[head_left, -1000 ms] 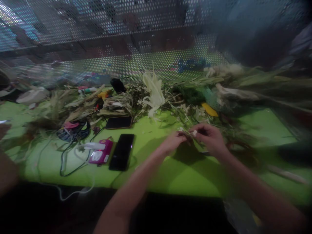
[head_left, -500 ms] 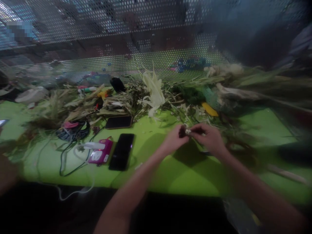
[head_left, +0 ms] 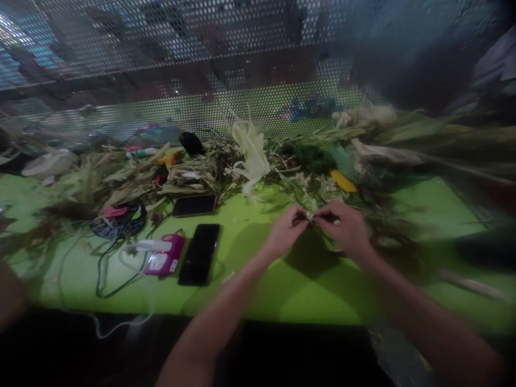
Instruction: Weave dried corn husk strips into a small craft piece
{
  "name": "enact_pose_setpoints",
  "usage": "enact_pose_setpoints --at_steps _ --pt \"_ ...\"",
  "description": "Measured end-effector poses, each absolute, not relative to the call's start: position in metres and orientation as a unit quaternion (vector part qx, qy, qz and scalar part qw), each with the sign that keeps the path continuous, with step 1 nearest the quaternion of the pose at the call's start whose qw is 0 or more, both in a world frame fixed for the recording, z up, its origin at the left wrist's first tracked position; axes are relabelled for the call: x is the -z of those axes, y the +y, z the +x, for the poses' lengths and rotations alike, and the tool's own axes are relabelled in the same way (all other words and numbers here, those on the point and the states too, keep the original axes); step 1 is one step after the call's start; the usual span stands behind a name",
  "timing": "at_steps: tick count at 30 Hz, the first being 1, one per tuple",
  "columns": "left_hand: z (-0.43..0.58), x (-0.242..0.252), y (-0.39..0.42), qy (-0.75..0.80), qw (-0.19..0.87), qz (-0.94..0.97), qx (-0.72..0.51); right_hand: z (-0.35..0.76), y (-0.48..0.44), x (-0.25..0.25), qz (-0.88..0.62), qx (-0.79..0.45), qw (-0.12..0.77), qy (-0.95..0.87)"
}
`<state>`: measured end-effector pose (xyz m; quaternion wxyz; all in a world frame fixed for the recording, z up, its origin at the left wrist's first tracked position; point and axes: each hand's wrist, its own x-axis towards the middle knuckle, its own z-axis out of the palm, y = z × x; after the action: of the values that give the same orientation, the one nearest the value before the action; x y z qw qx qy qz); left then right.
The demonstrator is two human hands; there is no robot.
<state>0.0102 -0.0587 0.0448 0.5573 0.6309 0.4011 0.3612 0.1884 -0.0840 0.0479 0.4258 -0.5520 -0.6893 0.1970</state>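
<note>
Over the green tabletop (head_left: 258, 290), my left hand (head_left: 286, 230) and my right hand (head_left: 347, 230) meet at the fingertips. Both pinch a small pale piece of dried plant (head_left: 310, 215), whitish and flower-like; its exact kind is too blurred to tell. Most of it is covered by the fingers. Just behind my hands lie loose dry stems and leaves (head_left: 312, 185). A pale corn husk (head_left: 252, 153) stands up out of that heap, and a yellow object (head_left: 343, 181) rests behind my right hand.
Left of my hands lie a large black phone (head_left: 199, 253), a smaller phone (head_left: 194, 205) and a magenta power strip (head_left: 165, 255) with plugs and cables. A perforated metal screen (head_left: 193, 59) rises behind the plant heap. At the right lies a flat wooden stick (head_left: 471, 284).
My left fingers have closed further around the plant piece, and the dark reddish bit by them is now out of sight. The whole view has shifted slightly.
</note>
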Motion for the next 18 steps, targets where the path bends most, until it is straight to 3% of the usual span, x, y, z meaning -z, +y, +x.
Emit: enact_pose_setpoints --at_steps 18 --pt "0.0145 -0.041 -0.0629 0.453 0.482 0.648 -0.377 0.1801 -0.0928 -0.05 -0.527 -0.1 0.394 -0.746"
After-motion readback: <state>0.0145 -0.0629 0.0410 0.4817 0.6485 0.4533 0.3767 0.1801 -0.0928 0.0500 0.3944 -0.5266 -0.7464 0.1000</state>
